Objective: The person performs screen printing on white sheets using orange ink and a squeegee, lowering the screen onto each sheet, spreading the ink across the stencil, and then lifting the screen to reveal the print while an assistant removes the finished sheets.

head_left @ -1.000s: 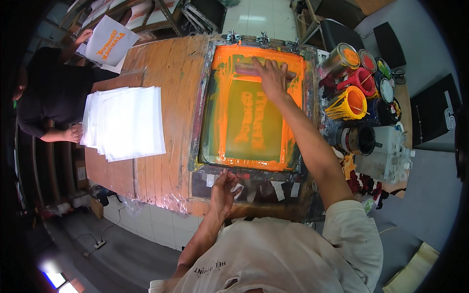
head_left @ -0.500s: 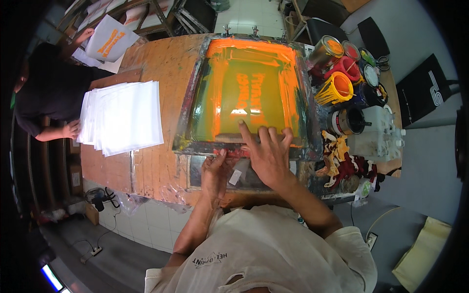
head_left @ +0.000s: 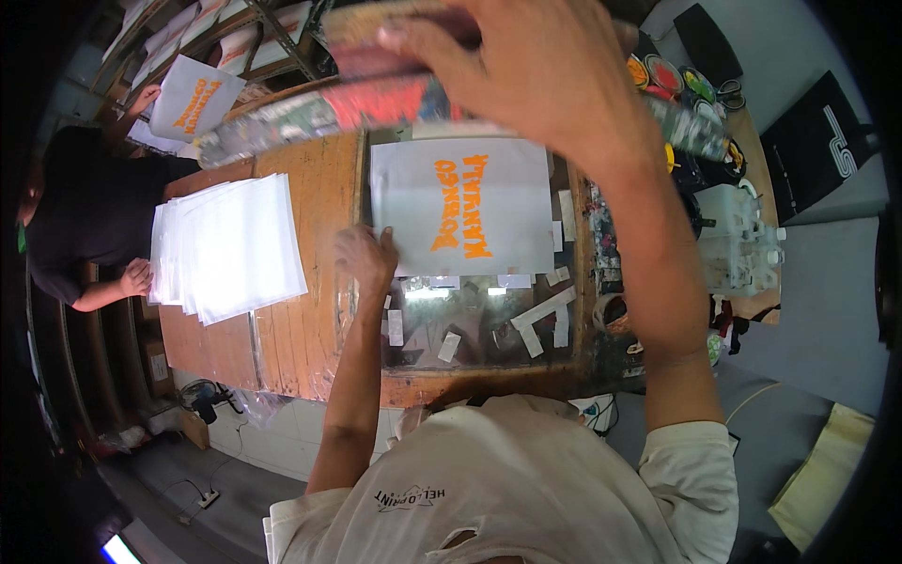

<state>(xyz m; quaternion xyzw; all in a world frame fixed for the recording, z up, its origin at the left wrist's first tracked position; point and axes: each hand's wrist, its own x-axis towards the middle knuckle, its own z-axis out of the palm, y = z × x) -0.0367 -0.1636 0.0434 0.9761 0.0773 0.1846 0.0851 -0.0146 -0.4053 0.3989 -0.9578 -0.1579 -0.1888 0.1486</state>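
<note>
My right hand [head_left: 536, 66] is raised close to the camera, shut on the edge of the lifted printing screen frame [head_left: 310, 117], which is blurred. Under it a white sheet [head_left: 512, 235] printed with orange lettering lies on the glass print bed [head_left: 470, 329]. My left hand [head_left: 366, 256] rests at the sheet's lower left edge, with its fingers curled onto the paper.
A stack of blank white sheets [head_left: 235, 244] lies on the wooden table [head_left: 319, 188] to the left. A co-worker in black [head_left: 85, 216] holds up another printed sheet [head_left: 193, 99]. Ink tubs [head_left: 676, 75] and white jugs [head_left: 742, 235] crowd the right side.
The orange screen frame has swung up off the bed, uncovering the printed sheet. My right hand rose with it; my left hand moved from the frame's near edge to the sheet.
</note>
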